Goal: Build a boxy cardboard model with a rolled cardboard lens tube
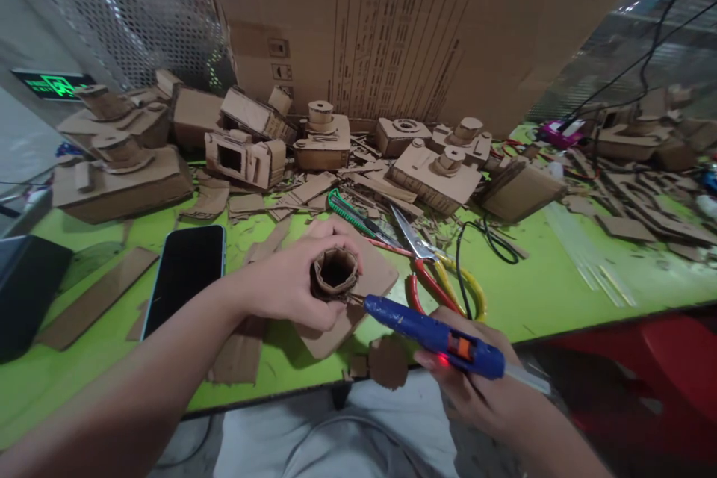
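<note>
My left hand (305,284) is closed round a short cardboard tube (336,272), its open end facing up. The tube is held over a flat cardboard piece (378,269) with rounded corners; whether it touches that piece I cannot tell. My right hand (476,366) grips a blue glue gun (431,332) with an orange switch, a red light and a clear glue stick out of its back. The nozzle points left and meets the tube's lower right side. Near the table edge lies a small round cardboard disc (388,362).
Scissors (426,258) with red and yellow handles and a green box cutter (350,210) lie beyond my hands. A phone (184,276) rests at left. Several cardboard camera models (322,138) and scraps stand before a large cardboard box (426,30). Clear glue sticks (588,261) lie at right.
</note>
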Motion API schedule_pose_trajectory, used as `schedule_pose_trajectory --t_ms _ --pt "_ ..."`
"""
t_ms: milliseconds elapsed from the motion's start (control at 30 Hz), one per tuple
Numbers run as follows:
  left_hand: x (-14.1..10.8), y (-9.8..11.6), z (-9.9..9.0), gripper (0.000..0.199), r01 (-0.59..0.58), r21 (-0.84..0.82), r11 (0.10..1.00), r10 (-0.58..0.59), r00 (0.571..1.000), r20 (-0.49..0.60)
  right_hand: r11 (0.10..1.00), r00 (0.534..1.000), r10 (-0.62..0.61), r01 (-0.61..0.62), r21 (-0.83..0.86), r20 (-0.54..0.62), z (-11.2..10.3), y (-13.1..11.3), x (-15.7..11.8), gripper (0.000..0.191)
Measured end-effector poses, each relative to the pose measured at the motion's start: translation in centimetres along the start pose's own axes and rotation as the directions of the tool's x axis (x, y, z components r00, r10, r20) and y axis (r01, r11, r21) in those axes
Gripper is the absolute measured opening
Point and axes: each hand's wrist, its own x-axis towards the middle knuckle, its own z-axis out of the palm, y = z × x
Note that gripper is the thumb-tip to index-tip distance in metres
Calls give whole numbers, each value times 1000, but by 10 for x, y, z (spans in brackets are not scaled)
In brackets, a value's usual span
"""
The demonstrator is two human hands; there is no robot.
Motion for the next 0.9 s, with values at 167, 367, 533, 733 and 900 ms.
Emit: schedule_pose_trajectory --t_ms 167,367,533,733,900 --pt "-1 -1 0 48 -9 12 1000 9 1000 -5 999 1000 16 -16 33 -10 3 6 -5 35" --pt "0 1 -1 46 30 -23 999 -30 999 14 998 999 0 2 61 -34 8 12 -5 31" --pt "0 0 -1 46 4 -29 1000 -4 1000 16 999 1000 3 -2 52 -18 4 6 -2 31" --pt "-1 0 -1 45 2 -31 1000 -1 1000 12 999 1000 9 -9 46 -9 1 -1 2 34" --pt "-1 -1 0 44 -8 -40 999 9 1000 16 999 999 43 -43 24 2 2 1 0 38"
